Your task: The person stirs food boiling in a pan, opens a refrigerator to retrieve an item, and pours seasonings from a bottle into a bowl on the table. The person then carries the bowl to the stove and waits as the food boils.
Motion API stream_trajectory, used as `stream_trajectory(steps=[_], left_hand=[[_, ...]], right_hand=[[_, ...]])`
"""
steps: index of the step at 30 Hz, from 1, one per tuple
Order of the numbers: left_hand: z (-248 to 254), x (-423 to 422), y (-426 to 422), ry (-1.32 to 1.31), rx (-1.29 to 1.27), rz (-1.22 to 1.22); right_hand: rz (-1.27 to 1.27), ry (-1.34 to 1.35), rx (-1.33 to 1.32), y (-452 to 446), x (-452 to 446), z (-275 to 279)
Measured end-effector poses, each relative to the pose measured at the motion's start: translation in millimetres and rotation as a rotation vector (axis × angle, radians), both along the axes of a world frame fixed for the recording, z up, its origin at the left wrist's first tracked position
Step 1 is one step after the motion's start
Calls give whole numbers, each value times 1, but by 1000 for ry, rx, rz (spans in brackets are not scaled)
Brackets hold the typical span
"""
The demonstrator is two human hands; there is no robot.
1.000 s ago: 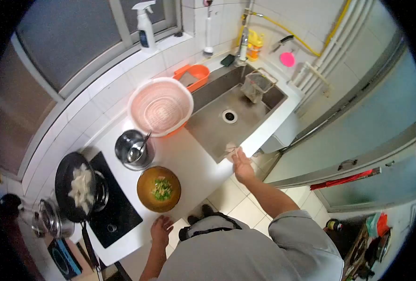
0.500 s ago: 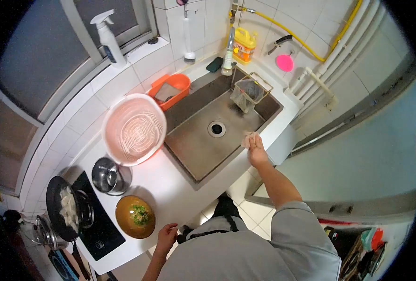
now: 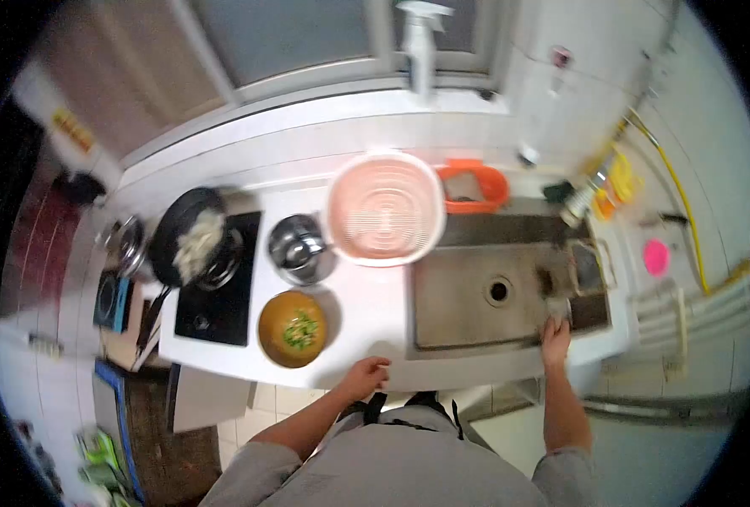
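Note:
My right hand [image 3: 556,340] is at the front edge of the metal sink [image 3: 459,291], toward its right end. Its fingers are closed on a pale crumpled cloth [image 3: 558,311], blurred by motion. My left hand [image 3: 364,378] hovers by the counter's front edge, its fingers loosely bent and apart, with nothing visible in them. Nearest to it on the counter is a brown bowl [image 3: 273,336] with chopped green pieces [image 3: 300,328] inside.
Left of the bowl, a black frying pan [image 3: 169,238] with pale pieces of food sits by a black cooktop [image 3: 214,313]. A steel pot [image 3: 299,249], pink colander [image 3: 341,211] and orange basin [image 3: 497,186] stand along the back. A small strainer basket [image 3: 590,266] is in the sink's right corner.
The view has swung left, bringing more of the cooktop side into sight. My right hand stays near the sink's front edge with the cloth. My left hand now shows more fully at the counter edge.

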State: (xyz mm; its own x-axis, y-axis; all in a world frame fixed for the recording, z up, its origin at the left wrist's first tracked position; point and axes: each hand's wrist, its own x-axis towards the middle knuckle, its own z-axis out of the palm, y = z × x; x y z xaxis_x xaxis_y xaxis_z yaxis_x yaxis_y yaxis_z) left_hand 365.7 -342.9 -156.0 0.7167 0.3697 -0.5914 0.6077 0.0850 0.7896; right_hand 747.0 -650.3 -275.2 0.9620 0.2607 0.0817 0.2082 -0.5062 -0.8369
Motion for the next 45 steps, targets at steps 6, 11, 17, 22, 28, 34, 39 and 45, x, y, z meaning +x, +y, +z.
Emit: stream_trajectory(steps=[6,11,17,22,28,34,39,45], left_hand=[[-45,23,-1,-205,71,-39],[-25,11,20,-431,-164,216],[-27,-29,44,-358,-289,141],[-91,-24,32,-371,1017,-137],[-31,-31,44,-271,973,-256],[39,-36,74,-145,186,-76],[29,-26,61,-285,188,71],[-16,-23,51,-383,453,271]], right_hand=[[317,808,145,174,-176,127],[699,772,271,224,-264,127],[600,836,323,248,-321,144],[583,481,45,252,-334,129],[458,316,-25,262,-334,137],[491,423,80,261,-316,131],[400,400,249,265,-298,121],[397,526,324,275,-284,120]])
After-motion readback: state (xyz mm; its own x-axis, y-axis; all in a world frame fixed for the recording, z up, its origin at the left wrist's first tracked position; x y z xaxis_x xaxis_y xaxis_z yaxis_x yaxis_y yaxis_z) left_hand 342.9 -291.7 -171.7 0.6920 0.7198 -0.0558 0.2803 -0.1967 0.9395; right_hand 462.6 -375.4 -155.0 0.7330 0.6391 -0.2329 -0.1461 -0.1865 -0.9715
